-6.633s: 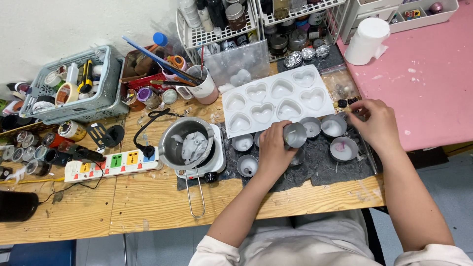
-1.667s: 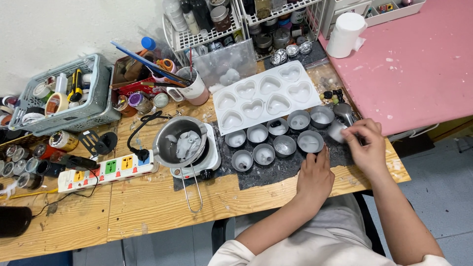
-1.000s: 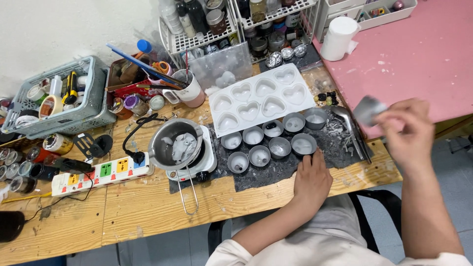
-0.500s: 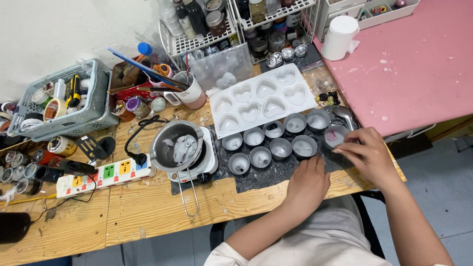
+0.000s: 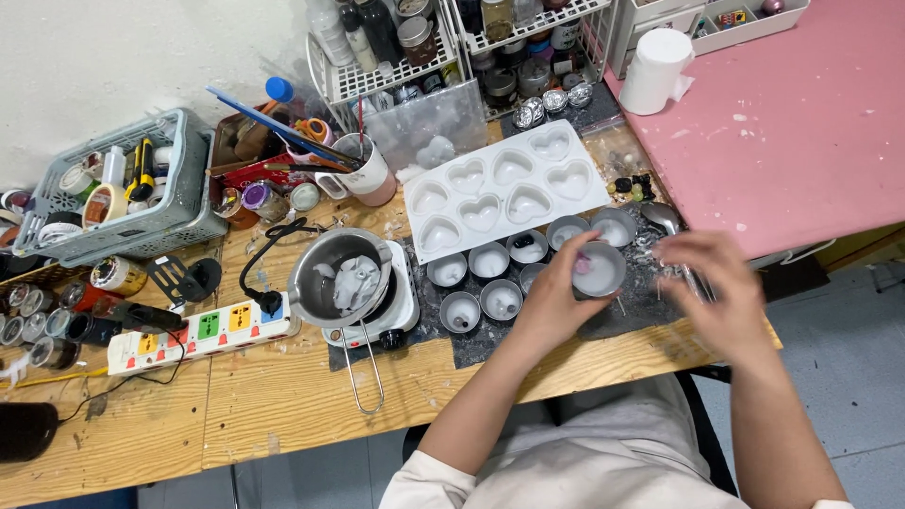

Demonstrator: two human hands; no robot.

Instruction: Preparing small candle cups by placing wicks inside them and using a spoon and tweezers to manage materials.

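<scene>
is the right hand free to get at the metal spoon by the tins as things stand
Probably yes: the right hand is blurred but hovers beside the spoon, nothing between them, while the left hand holds a small tin.

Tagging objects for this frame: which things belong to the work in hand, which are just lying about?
In use:
left hand holding small tin
right hand, blurred
other round tins
dark mat

Lying about:
heart mould
melting pot
power strip
grey basket
paper roll

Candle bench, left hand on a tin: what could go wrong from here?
1. The left hand grips one round tin among close-packed neighbours; lifting or twisting it could knock them.
2. The right hand is motion-blurred above the dark mat near the table edge; a sweep might push tins off.
3. The melting pot's handle points toward the person and could snag a sleeve.
</scene>
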